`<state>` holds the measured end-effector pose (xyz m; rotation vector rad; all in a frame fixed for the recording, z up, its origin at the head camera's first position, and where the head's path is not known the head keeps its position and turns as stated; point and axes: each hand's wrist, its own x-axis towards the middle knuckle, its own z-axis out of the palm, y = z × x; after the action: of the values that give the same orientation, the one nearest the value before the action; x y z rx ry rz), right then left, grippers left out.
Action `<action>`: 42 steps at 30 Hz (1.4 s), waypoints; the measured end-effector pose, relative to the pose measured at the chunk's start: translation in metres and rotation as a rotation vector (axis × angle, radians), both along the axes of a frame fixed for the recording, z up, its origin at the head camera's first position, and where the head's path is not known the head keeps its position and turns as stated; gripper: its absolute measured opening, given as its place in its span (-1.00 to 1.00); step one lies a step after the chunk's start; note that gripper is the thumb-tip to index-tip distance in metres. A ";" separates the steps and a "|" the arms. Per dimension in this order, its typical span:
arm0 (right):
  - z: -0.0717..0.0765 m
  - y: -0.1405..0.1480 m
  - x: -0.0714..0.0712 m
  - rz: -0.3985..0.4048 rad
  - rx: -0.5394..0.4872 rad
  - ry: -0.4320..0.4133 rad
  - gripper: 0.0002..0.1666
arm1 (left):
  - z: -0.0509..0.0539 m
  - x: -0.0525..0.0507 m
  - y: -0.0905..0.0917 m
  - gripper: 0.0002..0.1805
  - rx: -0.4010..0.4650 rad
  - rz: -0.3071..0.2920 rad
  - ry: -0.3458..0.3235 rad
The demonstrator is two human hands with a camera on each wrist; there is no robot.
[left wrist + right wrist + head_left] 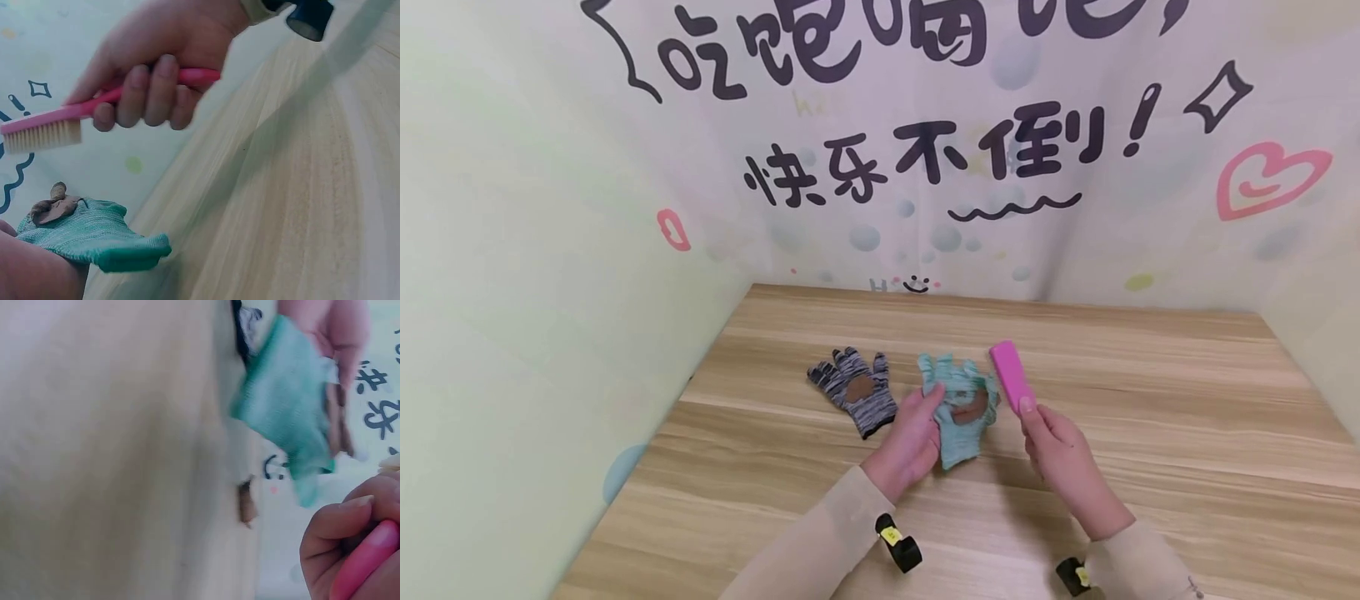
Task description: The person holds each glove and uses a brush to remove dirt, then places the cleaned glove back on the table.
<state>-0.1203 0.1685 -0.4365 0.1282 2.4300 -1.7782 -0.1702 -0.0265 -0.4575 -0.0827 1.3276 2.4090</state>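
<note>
A teal knitted glove [961, 442] with a brown patch is held up by the left hand [912, 437], thumb on its front. To its right, the right hand [1063, 458] grips a pink brush [1011, 375] by the handle. In the left wrist view the brush [69, 112] has pale bristles facing down above the glove [94, 231], apart from it; the right hand's [162, 69] fingers curl round the handle. The right wrist view shows the glove [284, 394] hanging from the left hand [331, 325], with the right hand [350, 537] at the lower right.
A grey-black knitted glove [876, 410] with a brown patch lies on the wooden table [1150, 400], left of the left hand. Behind the table hangs a white printed cloth [1075, 242]. In the right wrist view a small brown thing [247, 503] appears near the table's edge.
</note>
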 end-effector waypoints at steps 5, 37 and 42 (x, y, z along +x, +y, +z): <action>0.005 -0.004 -0.003 0.006 0.069 0.019 -0.39 | -0.001 0.001 0.002 -0.50 0.010 -0.002 -0.009; -0.011 -0.017 0.001 0.108 0.330 0.041 -0.37 | 0.001 0.000 0.009 -0.49 0.073 0.012 -0.016; -0.012 -0.015 0.001 0.109 0.326 0.033 -0.38 | 0.002 -0.001 0.006 -0.49 0.095 0.015 -0.029</action>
<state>-0.1189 0.1532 -0.4480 -0.0030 2.6749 -1.3402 -0.1712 -0.0203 -0.4558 -0.1016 1.2025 2.4691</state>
